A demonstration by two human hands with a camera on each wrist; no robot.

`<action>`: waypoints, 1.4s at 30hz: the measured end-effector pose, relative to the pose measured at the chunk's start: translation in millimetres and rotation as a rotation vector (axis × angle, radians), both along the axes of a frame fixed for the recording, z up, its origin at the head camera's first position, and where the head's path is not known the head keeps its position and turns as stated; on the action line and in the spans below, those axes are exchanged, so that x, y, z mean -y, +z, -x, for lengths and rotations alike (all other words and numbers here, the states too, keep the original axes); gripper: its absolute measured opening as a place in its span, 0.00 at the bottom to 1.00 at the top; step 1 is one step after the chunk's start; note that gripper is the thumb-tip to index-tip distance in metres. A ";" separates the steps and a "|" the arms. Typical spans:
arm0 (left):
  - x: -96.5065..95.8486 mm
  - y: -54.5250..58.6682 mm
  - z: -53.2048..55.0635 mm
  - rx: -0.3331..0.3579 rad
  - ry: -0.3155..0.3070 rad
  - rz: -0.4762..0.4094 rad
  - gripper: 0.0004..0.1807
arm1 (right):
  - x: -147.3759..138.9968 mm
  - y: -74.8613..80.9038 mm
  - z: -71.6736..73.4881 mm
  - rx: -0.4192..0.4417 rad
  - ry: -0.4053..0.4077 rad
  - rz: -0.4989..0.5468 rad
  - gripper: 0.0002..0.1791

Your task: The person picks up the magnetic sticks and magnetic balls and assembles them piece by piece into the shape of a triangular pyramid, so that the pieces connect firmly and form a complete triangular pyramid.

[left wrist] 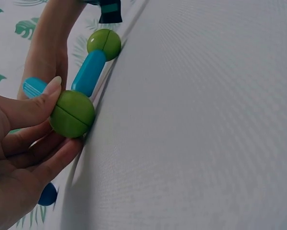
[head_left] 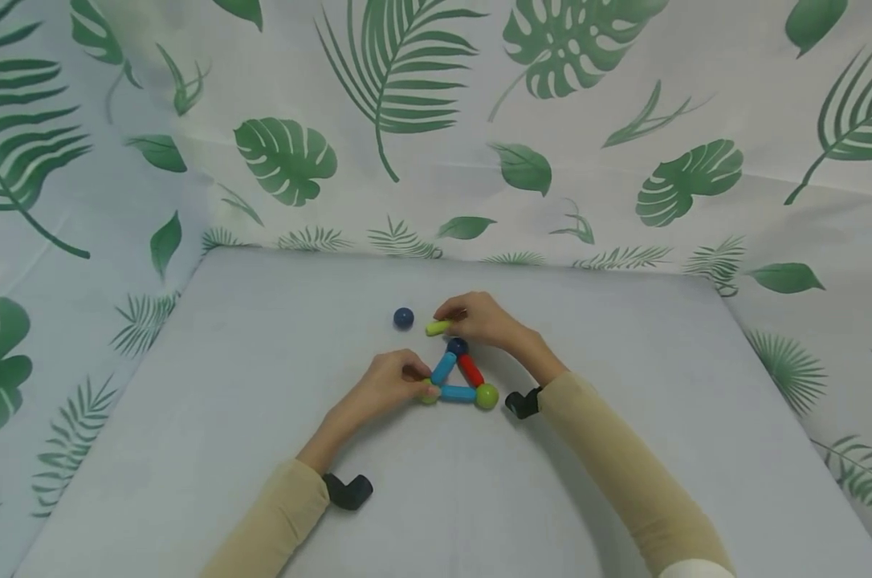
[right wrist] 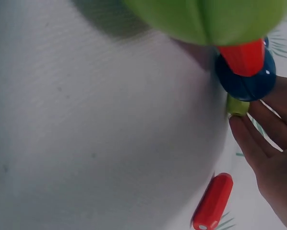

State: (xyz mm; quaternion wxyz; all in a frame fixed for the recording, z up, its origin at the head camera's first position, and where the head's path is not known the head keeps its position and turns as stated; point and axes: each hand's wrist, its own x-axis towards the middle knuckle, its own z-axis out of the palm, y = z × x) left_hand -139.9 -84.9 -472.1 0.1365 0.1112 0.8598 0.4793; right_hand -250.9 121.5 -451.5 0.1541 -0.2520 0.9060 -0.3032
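Note:
A triangle of magnetic building pieces lies on the table, with two blue rods (head_left: 458,393), a red rod (head_left: 471,370), a dark blue ball (head_left: 458,346) at the far corner and a green ball (head_left: 486,396) at the near right one. At its near left corner my left hand (head_left: 389,381) pinches another green ball (left wrist: 73,114) between thumb and fingers. Just beyond the dark blue corner, my right hand (head_left: 482,319) holds a yellow-green rod (head_left: 438,327) by one end. In the right wrist view, that rod (right wrist: 237,106) is partly hidden behind the corner ball.
A loose dark blue ball (head_left: 403,318) sits left of the yellow-green rod. The right wrist view shows a loose red rod (right wrist: 213,201) near the right hand. Leaf-printed cloth (head_left: 436,185) rises behind the white table (head_left: 262,321). Each wrist carries a black camera mount (head_left: 348,491).

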 end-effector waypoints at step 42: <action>-1.3 -1.2 0.7 -0.017 -0.016 0.007 0.13 | -34.0 11.2 -65.1 -0.189 0.112 0.247 0.11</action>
